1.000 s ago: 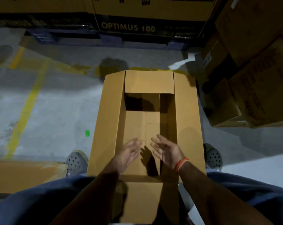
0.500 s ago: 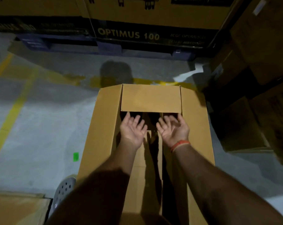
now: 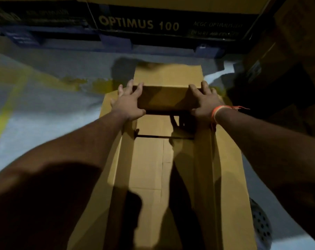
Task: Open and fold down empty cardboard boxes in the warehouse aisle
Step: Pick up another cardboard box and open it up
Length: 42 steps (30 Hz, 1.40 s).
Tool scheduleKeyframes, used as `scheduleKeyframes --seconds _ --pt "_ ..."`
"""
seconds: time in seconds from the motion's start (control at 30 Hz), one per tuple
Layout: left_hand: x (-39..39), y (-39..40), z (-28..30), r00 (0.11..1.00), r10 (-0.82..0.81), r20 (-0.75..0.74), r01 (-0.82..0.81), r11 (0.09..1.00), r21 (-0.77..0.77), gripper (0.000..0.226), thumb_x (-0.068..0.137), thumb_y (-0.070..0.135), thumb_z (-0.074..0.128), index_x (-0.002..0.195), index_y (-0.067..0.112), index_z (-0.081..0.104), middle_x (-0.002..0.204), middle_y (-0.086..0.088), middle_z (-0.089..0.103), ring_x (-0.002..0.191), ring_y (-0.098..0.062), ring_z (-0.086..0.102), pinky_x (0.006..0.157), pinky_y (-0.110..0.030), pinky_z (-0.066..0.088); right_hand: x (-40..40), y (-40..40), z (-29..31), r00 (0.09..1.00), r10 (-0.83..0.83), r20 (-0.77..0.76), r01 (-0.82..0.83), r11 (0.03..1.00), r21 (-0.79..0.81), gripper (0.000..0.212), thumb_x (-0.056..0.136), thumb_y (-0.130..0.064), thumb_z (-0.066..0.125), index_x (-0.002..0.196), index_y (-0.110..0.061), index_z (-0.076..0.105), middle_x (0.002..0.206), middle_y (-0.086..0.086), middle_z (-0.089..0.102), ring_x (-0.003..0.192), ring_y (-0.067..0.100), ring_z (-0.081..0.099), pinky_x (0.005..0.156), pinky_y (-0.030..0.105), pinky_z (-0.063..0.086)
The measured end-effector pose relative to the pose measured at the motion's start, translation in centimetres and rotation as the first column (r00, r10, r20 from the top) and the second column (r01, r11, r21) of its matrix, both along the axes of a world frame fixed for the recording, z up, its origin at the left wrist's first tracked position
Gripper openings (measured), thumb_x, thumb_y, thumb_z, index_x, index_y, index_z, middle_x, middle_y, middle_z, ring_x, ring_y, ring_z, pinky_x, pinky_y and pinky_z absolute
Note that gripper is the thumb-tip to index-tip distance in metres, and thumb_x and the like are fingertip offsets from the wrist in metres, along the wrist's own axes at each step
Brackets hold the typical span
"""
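Both hands, left hand (image 3: 127,103) and right hand (image 3: 206,103), grip the far flap (image 3: 167,98) of the cardboard box (image 3: 153,168) lying lengthwise away.

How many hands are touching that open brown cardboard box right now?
2. The left hand grips the left corner of the far end flap on the open brown cardboard box; the right hand, with an orange wristband, grips its right corner.

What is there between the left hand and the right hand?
In the head view, only the box's far end flap lies between the left hand and the right hand; each hand grips one side of it.
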State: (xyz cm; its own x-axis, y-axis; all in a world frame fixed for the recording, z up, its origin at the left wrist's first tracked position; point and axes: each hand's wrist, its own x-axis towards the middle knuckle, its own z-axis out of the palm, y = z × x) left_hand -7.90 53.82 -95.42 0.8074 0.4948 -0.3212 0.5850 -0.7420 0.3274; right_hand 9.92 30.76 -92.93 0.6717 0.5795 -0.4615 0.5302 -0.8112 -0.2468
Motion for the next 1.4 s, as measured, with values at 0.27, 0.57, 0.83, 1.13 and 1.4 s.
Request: scheduleKeyframes --seconds 0.27,0.57,0.83,1.13,1.4 --pt "-0.3 -0.9 -1.6 0.973 0.090 0.214 -0.078 0.995 -0.062 0.116 0.080 -0.001 0.073 0.159 0.047 0.004 0.170 -0.003 0.004 0.148 -0.032 0.033 0.102 -0.025 0.038 -1.0 0.0 -2.8 0.985 -0.035 0.171 0.024 0.998 0.066 0.134 0.069 -0.008 0.085 0.153 -0.053 -0.009 0.166 -0.005 -0.016 0.151 0.041 0.003 0.116 0.059 0.032" --pt "-4.6 -4.4 -1.3 0.975 0.155 0.161 -0.159 0.987 0.009 0.103 0.083 -0.007 0.064 0.162 0.033 0.012 0.169 0.001 0.000 0.131 -0.038 0.051 0.102 -0.042 0.053 -6.1 -3.2 -1.9 0.971 -0.160 0.180 0.153 0.987 0.053 0.120 0.076 -0.010 0.080 0.158 -0.044 -0.002 0.164 0.001 -0.027 0.154 0.033 -0.006 0.122 0.053 0.023" --pt "-17.5 -13.9 0.0 0.933 0.341 0.110 -0.331 0.938 -0.105 0.084 0.092 -0.007 0.055 0.158 0.039 0.031 0.169 -0.001 0.014 0.140 -0.028 0.047 0.108 -0.033 0.045 -19.5 -12.4 -2.2 0.958 -0.274 0.081 0.275 0.962 0.001 0.104 0.079 -0.008 0.078 0.156 -0.042 0.018 0.164 0.002 -0.024 0.154 0.030 -0.003 0.121 0.048 0.029" --pt "-20.3 -14.9 3.9 0.930 0.368 0.015 -0.356 0.908 -0.222 0.087 0.096 -0.004 0.051 0.161 0.042 0.016 0.087 -0.005 0.063 0.064 -0.010 0.055 0.067 -0.024 0.047 -22.3 -14.8 -0.3 0.927 -0.346 -0.144 0.365 0.922 0.132 0.096 0.083 0.010 0.066 0.159 -0.030 0.022 0.166 0.007 0.018 0.124 0.028 0.057 0.102 0.041 0.052" --pt "-20.5 -12.4 12.9 0.903 0.382 0.198 -0.340 0.916 -0.214 0.078 0.099 0.004 0.049 0.160 0.042 0.019 0.096 -0.001 0.064 0.068 -0.013 0.056 0.069 -0.024 0.050 -26.9 -10.4 6.4 0.846 0.309 0.435 -0.389 0.915 0.104 0.070 0.074 -0.007 0.073 0.139 -0.019 0.050 0.157 0.022 0.031 0.146 0.042 0.027 0.116 0.057 0.026"
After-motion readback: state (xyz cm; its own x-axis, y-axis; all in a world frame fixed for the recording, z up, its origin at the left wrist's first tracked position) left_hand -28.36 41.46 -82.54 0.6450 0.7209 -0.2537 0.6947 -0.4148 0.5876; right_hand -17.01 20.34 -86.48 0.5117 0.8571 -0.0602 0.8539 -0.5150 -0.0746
